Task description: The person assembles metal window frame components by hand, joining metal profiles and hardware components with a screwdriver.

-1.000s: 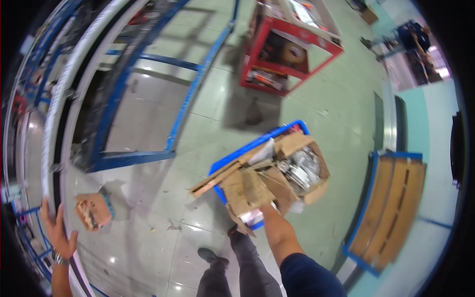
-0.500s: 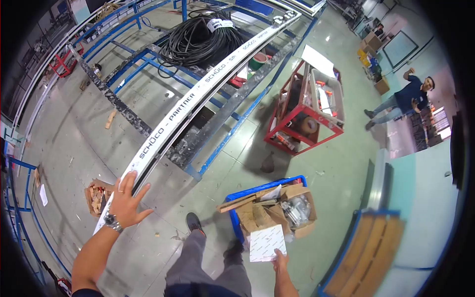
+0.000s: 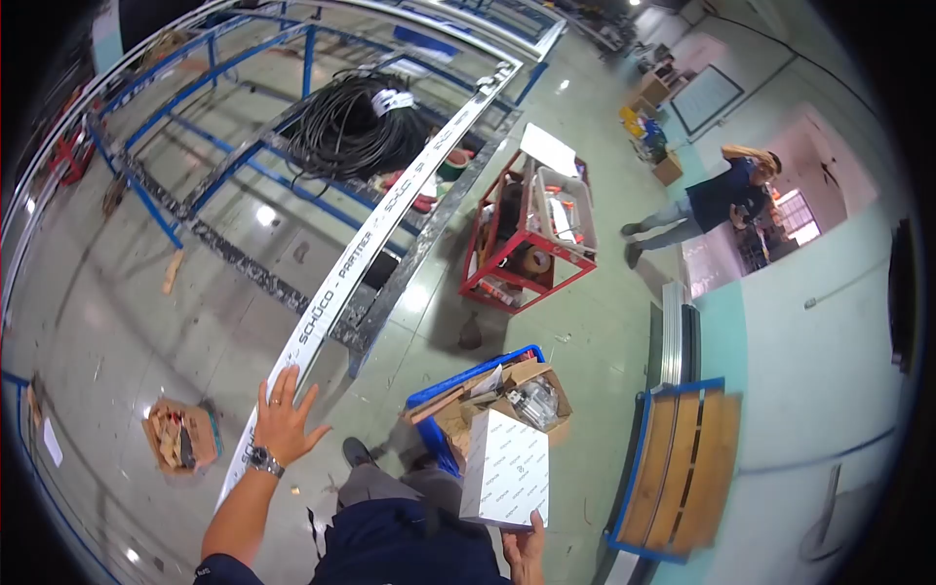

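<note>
My left hand [image 3: 286, 421], with a watch at the wrist, lies with fingers spread on the near end of a long white profile [image 3: 351, 270] printed with black lettering. That profile runs away across a blue metal frame table. In my right hand [image 3: 525, 548] is a white patterned box [image 3: 507, 470], gripped at its lower edge with the thumb on its face. Beyond the box, a blue crate [image 3: 426, 398] holds cardboard and an open carton of clear-wrapped parts [image 3: 535, 402].
A red cart [image 3: 531, 283] with tools stands ahead, and a person [image 3: 723, 200] is near the wall. Coiled black cable [image 3: 351, 127] rests on the blue frame [image 3: 306, 63]. A small carton [image 3: 203, 436] sits on the floor at left, a slatted wooden rack [image 3: 673, 468] at right.
The view has shifted. The white box has come up nearer and shows a side as well as its top. My left hand is still on the profile. The person's raised arm is now at the head.
</note>
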Motion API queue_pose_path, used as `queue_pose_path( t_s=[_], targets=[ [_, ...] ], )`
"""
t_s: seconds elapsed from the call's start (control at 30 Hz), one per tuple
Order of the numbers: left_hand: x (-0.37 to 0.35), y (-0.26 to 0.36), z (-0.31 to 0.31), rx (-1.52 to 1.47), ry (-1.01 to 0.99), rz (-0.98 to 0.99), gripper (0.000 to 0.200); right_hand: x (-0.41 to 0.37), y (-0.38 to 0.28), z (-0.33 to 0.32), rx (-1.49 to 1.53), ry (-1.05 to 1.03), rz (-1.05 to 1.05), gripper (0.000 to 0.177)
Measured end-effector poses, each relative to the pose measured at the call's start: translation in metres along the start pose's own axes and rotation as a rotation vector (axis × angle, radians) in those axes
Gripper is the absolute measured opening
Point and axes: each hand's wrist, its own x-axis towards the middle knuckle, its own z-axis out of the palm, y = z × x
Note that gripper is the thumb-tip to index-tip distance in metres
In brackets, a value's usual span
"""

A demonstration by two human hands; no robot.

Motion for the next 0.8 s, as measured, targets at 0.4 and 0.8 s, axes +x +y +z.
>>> queue_pose_path(
  t_s=[0.4, 0.8],
  targets=[
    [-0.014, 0.002, -0.004, -0.034, 0.015, 0.025, 0.081, -0.013, 0.007, 0.094, -0.108, -0.311, 0.0, 0.058],
    [0.01, 0.094, 0.053, -1.903, -0.32, -0.556, 0.058, 0.033, 0.006, 0.159, -0.319, -0.599, 0.148, 0.052]
  ],
)
